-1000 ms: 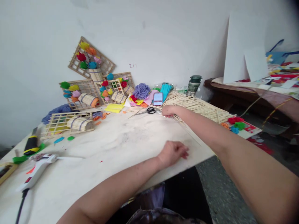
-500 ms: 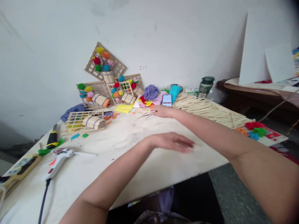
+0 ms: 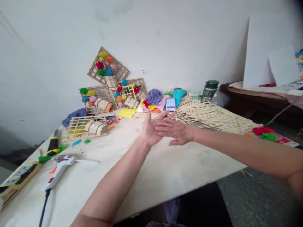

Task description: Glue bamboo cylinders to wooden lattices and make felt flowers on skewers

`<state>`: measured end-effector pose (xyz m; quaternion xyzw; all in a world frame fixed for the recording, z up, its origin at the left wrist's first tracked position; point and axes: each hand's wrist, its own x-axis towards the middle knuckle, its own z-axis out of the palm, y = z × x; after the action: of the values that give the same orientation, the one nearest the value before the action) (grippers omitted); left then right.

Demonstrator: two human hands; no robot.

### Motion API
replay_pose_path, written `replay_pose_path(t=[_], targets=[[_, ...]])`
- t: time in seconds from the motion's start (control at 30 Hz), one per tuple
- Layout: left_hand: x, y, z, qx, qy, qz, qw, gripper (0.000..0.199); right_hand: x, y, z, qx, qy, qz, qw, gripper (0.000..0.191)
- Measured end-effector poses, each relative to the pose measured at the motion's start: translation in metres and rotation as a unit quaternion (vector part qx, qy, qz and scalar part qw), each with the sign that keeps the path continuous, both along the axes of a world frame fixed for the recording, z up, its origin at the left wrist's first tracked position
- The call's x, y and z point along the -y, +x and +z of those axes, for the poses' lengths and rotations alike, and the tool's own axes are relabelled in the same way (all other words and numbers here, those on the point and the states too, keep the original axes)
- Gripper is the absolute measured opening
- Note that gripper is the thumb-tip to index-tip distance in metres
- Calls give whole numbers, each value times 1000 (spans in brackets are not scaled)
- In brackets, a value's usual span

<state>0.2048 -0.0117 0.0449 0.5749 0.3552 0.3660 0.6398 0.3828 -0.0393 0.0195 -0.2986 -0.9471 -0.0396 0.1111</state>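
Observation:
Above the middle of the table, my left hand (image 3: pixel 151 128) is open, palm up with the fingers spread. My right hand (image 3: pixel 175 130) lies flat across the left palm, its fingers stretched out and touching it. I see nothing held in either hand. Just behind them are a phone (image 3: pixel 170 105) with a lit screen and a spread of thin wooden sticks (image 3: pixel 208 115). Left of the hands lies a stick lattice (image 3: pixel 78 124) with a small bundled-stick pot (image 3: pixel 96 127) on it.
A white glue gun (image 3: pixel 58 171), a yellow-black utility knife (image 3: pixel 53 145) and a power strip (image 3: pixel 20 179) lie on the left. Lattice panels with paper flowers (image 3: pixel 107 64) lean on the wall. Purple yarn (image 3: pixel 154 96) and a dark bottle (image 3: pixel 210 90) stand behind.
My right hand has come back from the sticks near the phone onto my left hand. The left hand has moved up and left and turned palm up.

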Motion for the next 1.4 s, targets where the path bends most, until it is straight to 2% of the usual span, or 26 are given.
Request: replay_pose_path(t=[0.03,0.1,0.17,0.2,0.27,0.33,0.37,0.47,0.57,0.63,0.87,1.0,1.13,1.3,1.4], targets=[[-7,-10,7,-1,22,-8,1000,59,-2,12,1,30,4,0,1000,55],[-27,-30,14,-10,80,7,997,65,-12,23,0,27,47,-25,998,53],[-50,-48,9,-92,142,108,980,59,-29,10,-6,-15,100,-49,994,48],[-62,-55,1,-158,169,165,959,52,-37,-4,-10,-32,116,-50,991,45],[-82,-68,-19,-314,195,244,897,49,-55,-39,-19,-51,129,-47,989,42],[-95,-80,-41,-439,219,270,829,50,-72,-75,-27,-49,118,-54,990,40],[-99,-85,-50,-478,216,279,804,51,-81,-89,-31,-48,104,-75,991,39],[-104,-101,-70,-544,168,292,768,56,-109,-113,-39,-47,35,-181,982,38],[-107,-110,-78,-571,150,298,750,60,-131,-119,-43,-29,-18,-265,964,38],[-112,-112,-79,-580,153,308,738,62,-143,-121,-43,-20,-32,-291,956,40],[-142,-117,-81,-595,131,359,707,62,-180,-144,-48,23,-57,-304,951,46],[-152,-118,-82,-597,122,393,689,60,-185,-157,-54,33,-82,-323,942,56],[-156,-118,-81,-602,96,403,683,60,-167,-166,-57,-7,-82,-273,958,53],[-159,-120,-83,-608,108,397,679,59,-144,-167,-61,-46,-30,-136,989,38],[-160,-122,-86,-608,113,396,679,57,-149,-159,-64,-55,-3,-163,985,42]])
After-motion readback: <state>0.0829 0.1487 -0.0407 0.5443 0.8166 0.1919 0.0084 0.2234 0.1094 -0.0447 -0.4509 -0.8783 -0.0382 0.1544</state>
